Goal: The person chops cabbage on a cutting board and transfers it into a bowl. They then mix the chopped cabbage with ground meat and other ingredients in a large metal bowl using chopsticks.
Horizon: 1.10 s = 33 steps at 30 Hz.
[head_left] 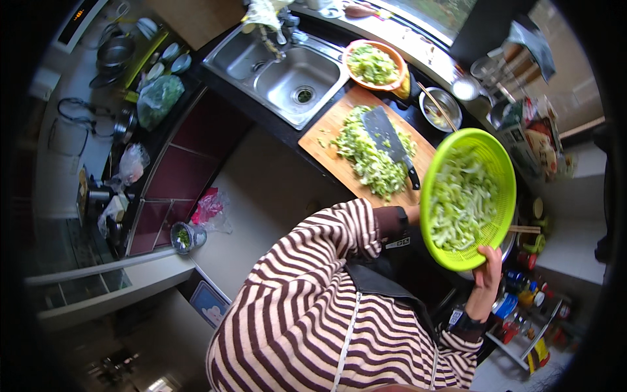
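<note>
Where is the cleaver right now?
In the head view, right of centre, the cleaver lies on the chopped greens on the wooden cutting board, its black handle close to the green colander.

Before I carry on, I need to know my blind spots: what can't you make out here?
All in the head view:
Left hand: fingers hidden behind the basket.
Right hand: thumb side shows; the basket hides the fingers beneath.
Board: near end partly covered by the basket and left sleeve.
Bowl: contents too small to identify.
</note>
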Tool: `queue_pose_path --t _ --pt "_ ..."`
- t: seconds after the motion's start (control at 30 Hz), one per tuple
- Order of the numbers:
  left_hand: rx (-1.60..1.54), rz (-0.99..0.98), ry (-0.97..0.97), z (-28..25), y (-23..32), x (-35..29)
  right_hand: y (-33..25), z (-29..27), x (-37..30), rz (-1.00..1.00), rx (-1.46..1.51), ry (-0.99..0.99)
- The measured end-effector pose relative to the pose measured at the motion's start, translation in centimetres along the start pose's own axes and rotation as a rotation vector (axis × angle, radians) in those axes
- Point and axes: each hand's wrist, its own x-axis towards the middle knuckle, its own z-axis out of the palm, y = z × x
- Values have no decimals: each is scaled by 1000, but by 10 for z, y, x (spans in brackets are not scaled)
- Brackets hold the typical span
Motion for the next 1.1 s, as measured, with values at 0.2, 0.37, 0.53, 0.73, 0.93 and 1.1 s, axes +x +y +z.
queue_pose_path --t 0.2,0.37,0.53,0.73,0.93,1.1 --pt "-496 243 259 -161 -44 -112 28 184 97 263 -191 -452" --pt "-591 -51 739 -286 -99 -190 135 369 184 504 -224 -526" --pt "-665 0 1034 -369 -141 -287 243 545 243 461 -22 -649" --pt "-734 -90 1211 -386 -166 -346 299 644 290 327 117 -570" --pt "-741 -74 1153 -399 -158 -334 296 655 313 458 27 -554" --pt "-642 -36 1084 -412 -136 -304 278 646 312 379 62 -622"
